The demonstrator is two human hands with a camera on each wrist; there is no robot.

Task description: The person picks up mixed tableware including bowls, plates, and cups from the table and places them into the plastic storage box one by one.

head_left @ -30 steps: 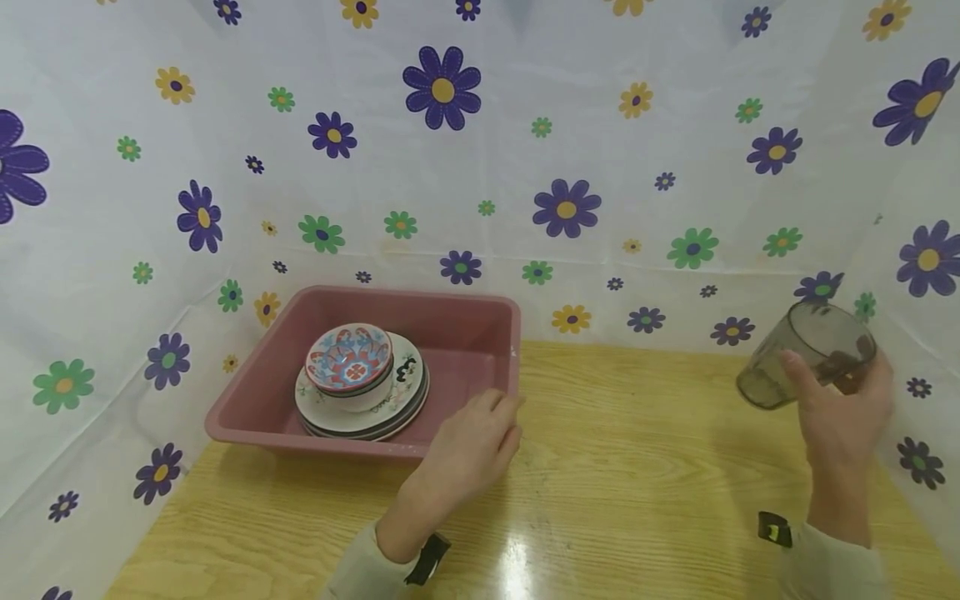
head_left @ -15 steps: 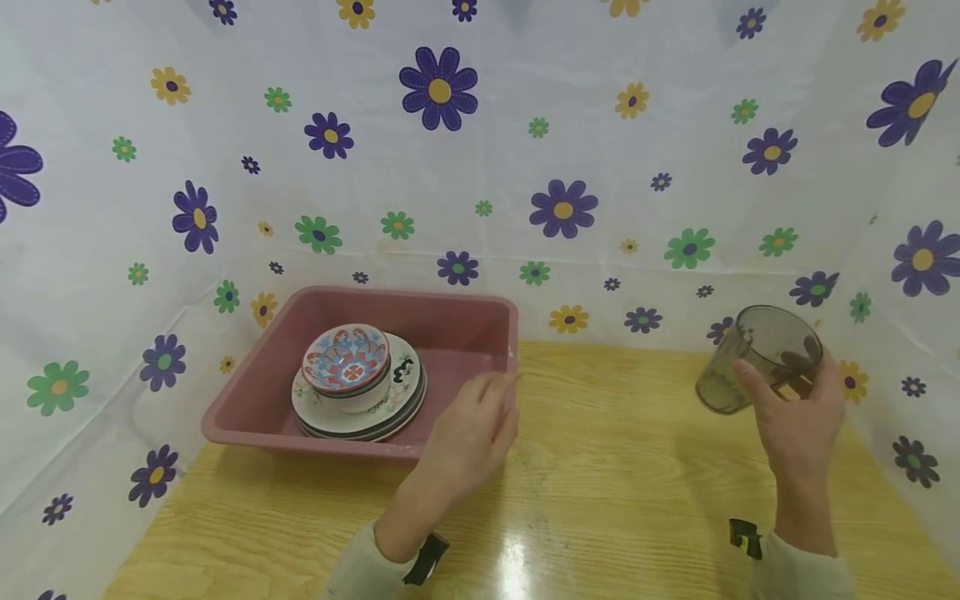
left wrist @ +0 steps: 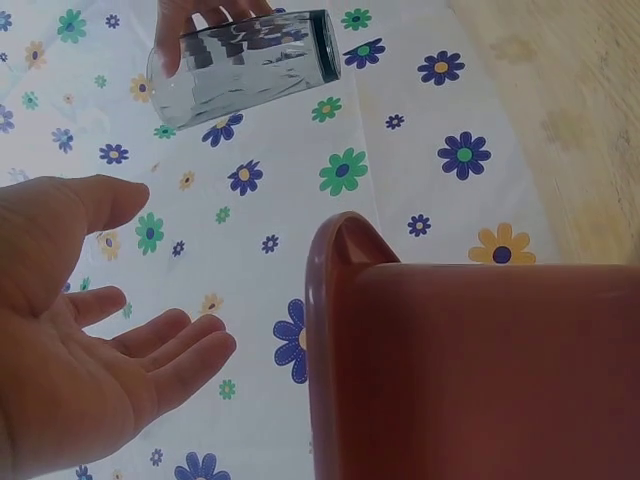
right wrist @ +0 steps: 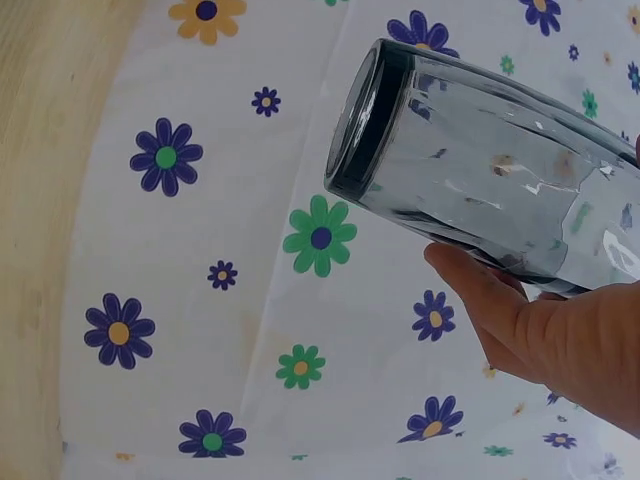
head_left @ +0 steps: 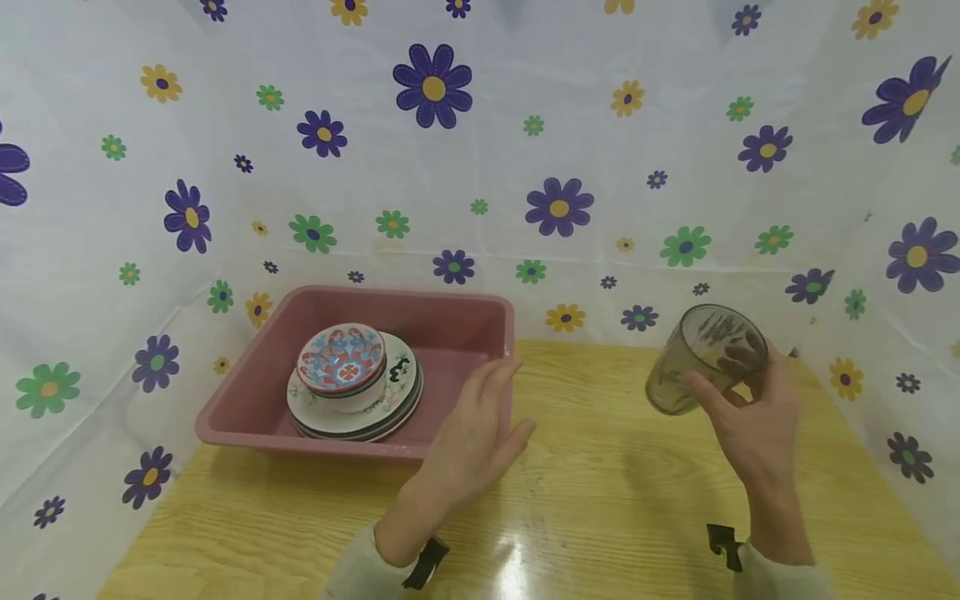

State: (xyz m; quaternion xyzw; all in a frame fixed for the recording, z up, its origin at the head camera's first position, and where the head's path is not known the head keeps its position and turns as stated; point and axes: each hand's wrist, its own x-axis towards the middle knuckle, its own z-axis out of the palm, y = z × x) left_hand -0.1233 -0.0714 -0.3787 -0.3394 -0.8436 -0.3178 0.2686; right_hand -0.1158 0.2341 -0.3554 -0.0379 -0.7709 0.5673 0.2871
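Observation:
My right hand [head_left: 753, 425] grips a clear, greyish drinking glass [head_left: 678, 367], tilted with its mouth up and to the right, above the right half of the table. In the right wrist view the thick base of the glass [right wrist: 370, 120] points left, with the thumb along its side. My left hand [head_left: 472, 442] hovers by the near right corner of a pink plastic basin [head_left: 513, 312], fingers spread and holding nothing. The left wrist view shows its palm [left wrist: 60, 370] and loosely bent fingers beside the basin's corner [left wrist: 345, 240].
Inside the basin, at its left, a patterned bowl [head_left: 341, 358] tops a stack of bowls on several plates [head_left: 405, 400]. A wooden table [head_left: 577, 500] lies beneath. White flowered cloth [head_left: 480, 150] encloses the back and both sides.
My right hand has carried the glass leftward across the table, toward the basin. The left hand's thumb and fingers have spread apart near the basin's corner.

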